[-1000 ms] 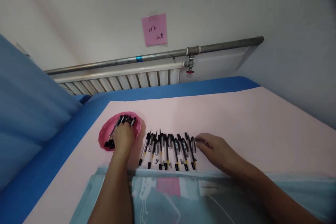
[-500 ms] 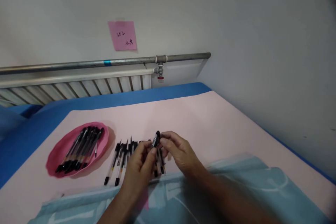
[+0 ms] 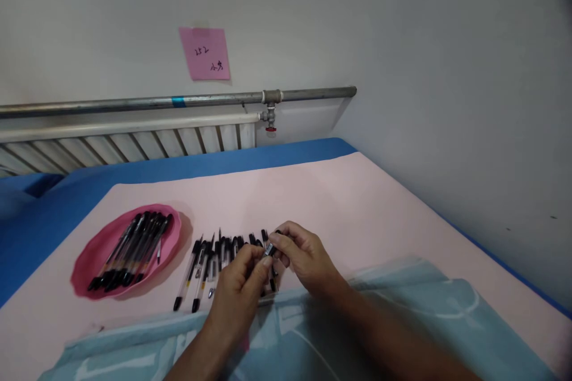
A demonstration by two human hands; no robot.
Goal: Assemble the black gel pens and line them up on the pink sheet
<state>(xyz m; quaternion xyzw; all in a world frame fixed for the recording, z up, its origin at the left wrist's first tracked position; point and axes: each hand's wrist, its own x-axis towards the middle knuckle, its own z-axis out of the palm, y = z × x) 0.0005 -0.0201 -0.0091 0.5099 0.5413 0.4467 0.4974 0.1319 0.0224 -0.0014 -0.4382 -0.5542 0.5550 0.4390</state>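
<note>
A pale wall with a white radiator (image 3: 163, 144) and a taped pink note (image 3: 204, 55) backs a blue-edged table topped by a pink mat (image 3: 313, 196); a patterned teal cloth (image 3: 429, 306) covers its near side. Over the mat, a black pen cap (image 3: 269, 249) with silvery markings sits directly between the two hands, its long axis slanting from the left fingertips up and away toward the right ones. Neither hand is clearly nearer, as both touch it. The left hand (image 3: 236, 286) has thumb and forefinger pinched around its lower end; the right hand (image 3: 308, 259) has its thumb and curled fingers closed at the upper end. Whether a barrel is attached is hidden by the fingers. Just beyond and left of the left hand lie loose pen parts, among them a clear barrel (image 3: 187, 274) and a small metal tip (image 3: 211, 293). Farther left, a pink scalloped dish (image 3: 92, 244) holds a bundle of black-capped pens (image 3: 131, 250).
</note>
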